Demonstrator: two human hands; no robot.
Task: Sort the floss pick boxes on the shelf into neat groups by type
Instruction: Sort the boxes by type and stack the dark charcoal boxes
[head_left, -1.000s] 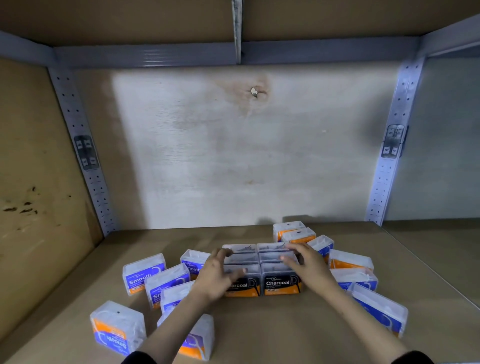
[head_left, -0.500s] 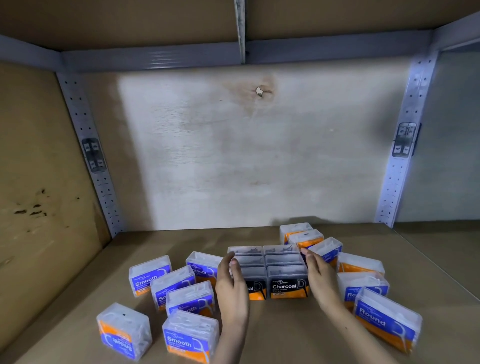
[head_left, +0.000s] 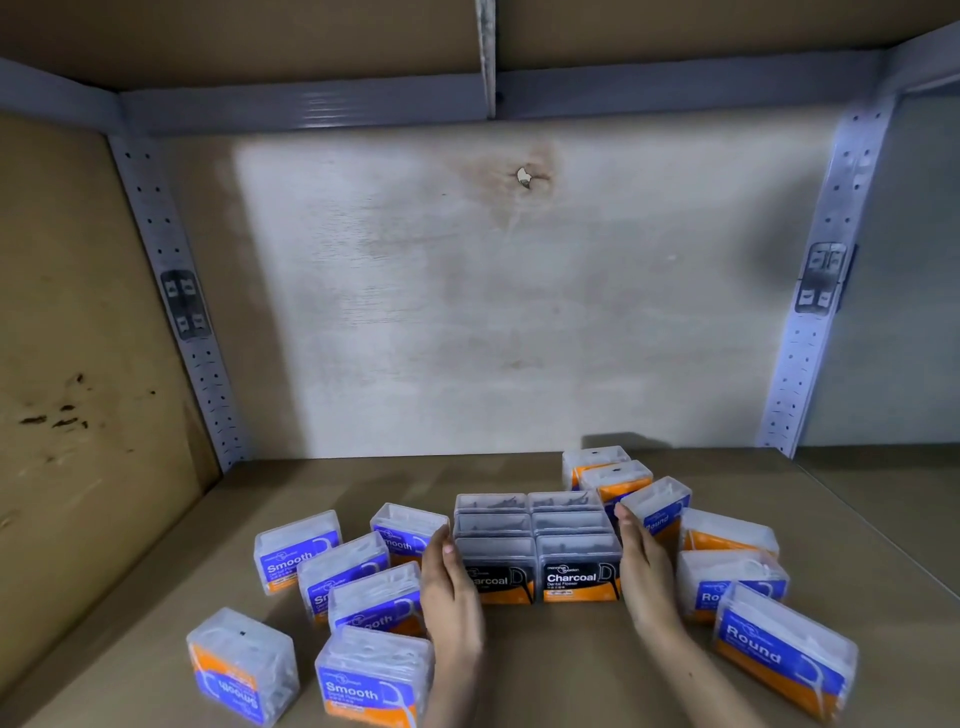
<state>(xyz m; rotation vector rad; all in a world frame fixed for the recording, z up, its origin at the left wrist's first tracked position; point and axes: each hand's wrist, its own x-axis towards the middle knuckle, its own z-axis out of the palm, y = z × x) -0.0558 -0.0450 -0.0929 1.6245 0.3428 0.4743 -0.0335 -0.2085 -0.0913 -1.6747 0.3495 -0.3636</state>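
I count 6 Charcoal boxes (head_left: 579, 574), 2x3 block on the shelf (head_left: 545, 665); 6 Smooth boxes (head_left: 298, 551) to its L, 6 Round boxes (head_left: 779, 644) R. My left hand (head_left: 449, 587) & right hand (head_left: 641, 571) flank the block, fingers straight, flat against its sides, gripping nothing

Floss boxes (head_left: 579, 569): translucent frosted plastic, glossy printed labels. Shelf board (head_left: 545, 670): matt brown fibreboard. Back panel (head_left: 467, 312): pale stained plywood. Uprights (head_left: 171, 291): perforated painted metal.

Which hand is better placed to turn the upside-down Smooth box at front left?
Left, probably. The left hand lies flat against the left side of the Charcoal block, nearer the upside-down Smooth box. The right hand is across the block, beside the Round boxes.
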